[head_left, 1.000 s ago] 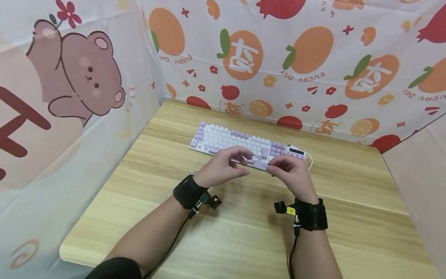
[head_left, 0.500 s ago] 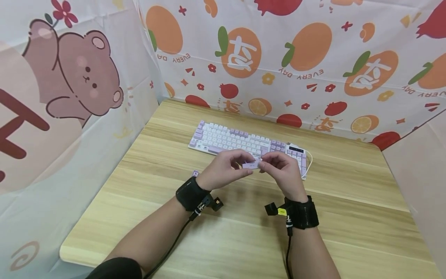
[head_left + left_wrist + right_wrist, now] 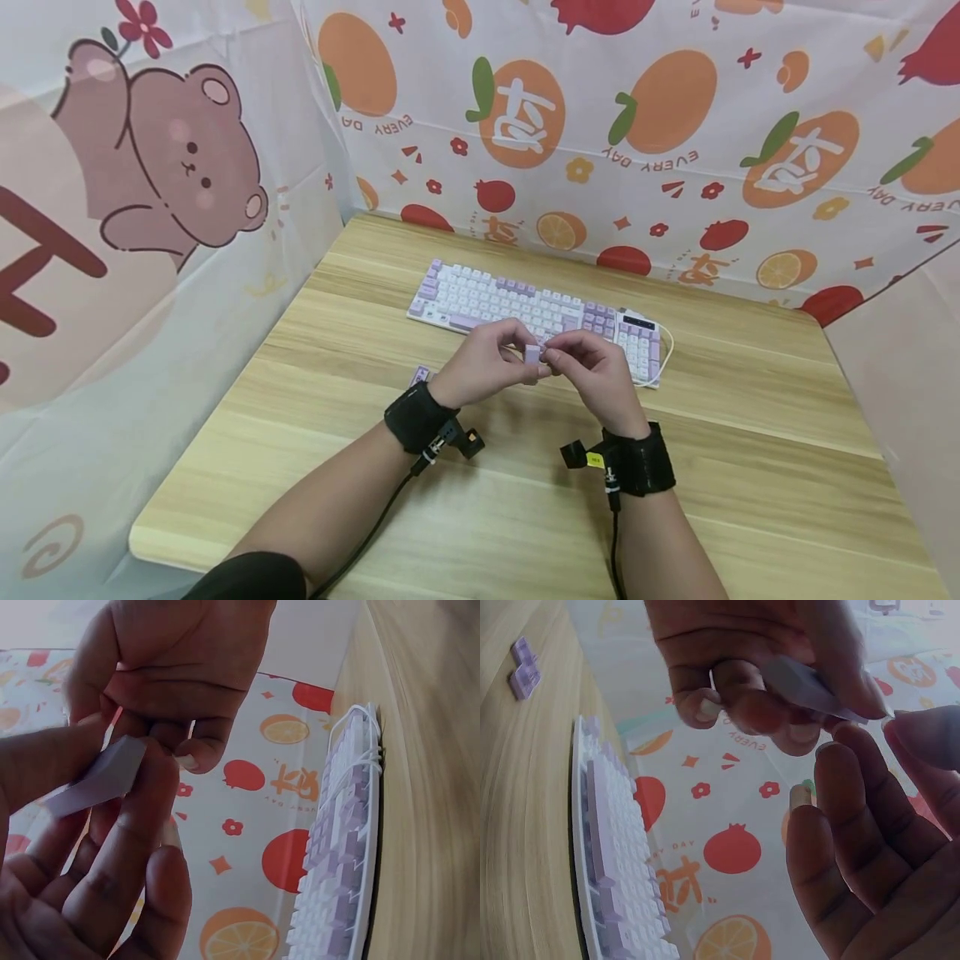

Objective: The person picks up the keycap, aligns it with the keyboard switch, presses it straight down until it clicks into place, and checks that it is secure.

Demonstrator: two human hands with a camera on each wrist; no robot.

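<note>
A pale purple keycap is up off the table between both hands, in front of the keyboard. My left hand pinches this keycap between thumb and fingers. Thumb and index finger of my right hand close at the keycap's near end, pinching it there; in the right wrist view the keycap runs to those fingertips. The keycap's underside is hard to make out. Loose purple keycaps lie on the table, partly hidden behind my left wrist in the head view.
A wooden table carries everything. The keyboard's white cable lies coiled at its right end. Printed cloth hangs behind the table and at the left. Each wrist wears a black strap with camera and cable.
My right hand has moved left to meet the left hand. The purple keycap, first near the right fingers, came between both hands, then turned and is now in the left hand's pinch.
</note>
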